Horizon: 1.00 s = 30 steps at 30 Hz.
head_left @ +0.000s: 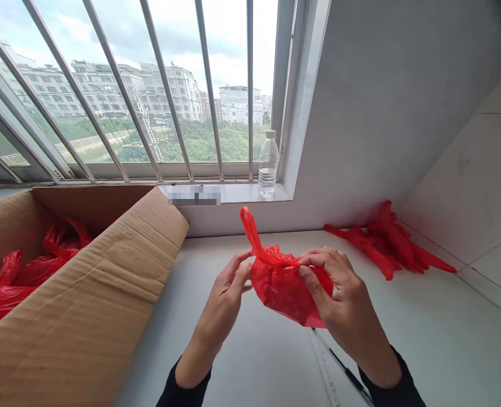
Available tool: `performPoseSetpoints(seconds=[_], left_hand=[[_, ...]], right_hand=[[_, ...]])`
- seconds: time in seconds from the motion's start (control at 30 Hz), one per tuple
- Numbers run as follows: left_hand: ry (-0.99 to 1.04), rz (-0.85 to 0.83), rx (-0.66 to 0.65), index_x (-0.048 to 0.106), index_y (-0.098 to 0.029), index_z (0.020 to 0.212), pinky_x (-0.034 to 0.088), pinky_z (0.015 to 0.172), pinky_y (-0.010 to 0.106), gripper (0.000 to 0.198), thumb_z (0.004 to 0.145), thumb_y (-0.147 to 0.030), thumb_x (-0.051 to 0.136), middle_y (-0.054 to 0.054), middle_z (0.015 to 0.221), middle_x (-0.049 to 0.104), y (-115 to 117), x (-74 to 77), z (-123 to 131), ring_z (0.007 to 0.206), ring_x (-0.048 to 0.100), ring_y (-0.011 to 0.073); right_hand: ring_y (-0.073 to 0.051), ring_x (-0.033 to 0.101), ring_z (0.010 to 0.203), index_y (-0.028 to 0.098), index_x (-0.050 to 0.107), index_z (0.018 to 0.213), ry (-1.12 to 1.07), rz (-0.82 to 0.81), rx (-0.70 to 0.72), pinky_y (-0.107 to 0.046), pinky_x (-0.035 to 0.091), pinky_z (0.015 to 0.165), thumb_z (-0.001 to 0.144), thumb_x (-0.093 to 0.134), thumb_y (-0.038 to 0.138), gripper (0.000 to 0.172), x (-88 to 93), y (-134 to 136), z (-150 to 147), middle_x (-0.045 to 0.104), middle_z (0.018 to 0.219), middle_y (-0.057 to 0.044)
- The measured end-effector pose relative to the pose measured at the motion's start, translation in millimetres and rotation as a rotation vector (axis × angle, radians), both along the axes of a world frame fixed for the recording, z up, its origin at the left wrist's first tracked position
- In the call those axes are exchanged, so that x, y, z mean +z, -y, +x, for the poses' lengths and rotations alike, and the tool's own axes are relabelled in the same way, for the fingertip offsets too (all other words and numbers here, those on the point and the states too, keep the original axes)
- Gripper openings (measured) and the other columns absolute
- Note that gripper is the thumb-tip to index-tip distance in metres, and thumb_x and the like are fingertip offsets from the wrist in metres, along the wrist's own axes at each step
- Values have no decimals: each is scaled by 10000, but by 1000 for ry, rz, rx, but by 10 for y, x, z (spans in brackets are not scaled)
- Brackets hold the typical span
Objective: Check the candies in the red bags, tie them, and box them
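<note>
A crumpled red plastic bag (282,285) hangs in the air between both hands above the white counter (437,339). One twisted handle of the bag sticks up to the left. My left hand (229,294) pinches the bag's left side with its fingertips. My right hand (339,294) wraps its fingers round the bag's right side and top. Both sleeves are dark.
An open cardboard box (85,305) at the left holds several red bags (34,265). A pile of folded red bags (386,240) lies at the back right. A clear water bottle (268,164) stands on the barred window's sill. A clear ruler and a black pen (344,370) lie under my right wrist.
</note>
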State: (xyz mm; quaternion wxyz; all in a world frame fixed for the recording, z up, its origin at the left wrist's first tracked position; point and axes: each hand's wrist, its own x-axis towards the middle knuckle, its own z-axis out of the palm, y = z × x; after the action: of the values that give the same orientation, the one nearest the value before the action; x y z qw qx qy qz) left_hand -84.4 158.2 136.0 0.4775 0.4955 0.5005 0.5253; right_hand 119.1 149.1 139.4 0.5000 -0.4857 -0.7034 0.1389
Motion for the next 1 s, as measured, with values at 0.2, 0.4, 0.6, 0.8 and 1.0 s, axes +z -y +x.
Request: performPoseSetpoints(seconds=[0.2,0.4,0.6,0.8,1.0], left_hand=[[-141,128,-63,774,-297,1176,483,1006,381,306,933,-457,679,90,1298,692,8,26,-81,1201,625,304],[-191,145,-194,807,-239,938,497,730,295,222,947,-413,670,53,868,716,88,58,32,805,642,218],[-115,173,98,727,-242,868,448,667,242,239,941,-460,659,8,808,679,-38,31,-322,735,574,162],[-258,224,3,694,-311,1212,477,913,296,348,874,-361,761,26,1114,733,19,47,-185,1082,645,237],[-260,165,126,721,-223,953,467,720,288,224,941,-429,634,43,904,738,-142,-80,-255,803,636,202]], right_hand=[[-235,562,1125,315,639,1022,87,4,113,-467,367,1106,1044,539,328,104,9,22,20,659,1107,-10],[-263,541,1196,303,678,977,37,-36,64,-450,457,999,1022,574,361,128,2,22,-7,621,1249,-41],[-293,514,1265,305,662,966,-111,-90,-120,-320,476,632,990,595,471,181,5,-77,131,619,1310,-42],[-235,599,949,282,621,1010,-172,-260,0,-310,412,617,1028,517,485,228,16,-54,-18,675,1045,-32],[-215,589,889,259,610,980,-269,-286,-66,-315,414,704,1010,541,516,268,-99,-194,104,656,951,-14]])
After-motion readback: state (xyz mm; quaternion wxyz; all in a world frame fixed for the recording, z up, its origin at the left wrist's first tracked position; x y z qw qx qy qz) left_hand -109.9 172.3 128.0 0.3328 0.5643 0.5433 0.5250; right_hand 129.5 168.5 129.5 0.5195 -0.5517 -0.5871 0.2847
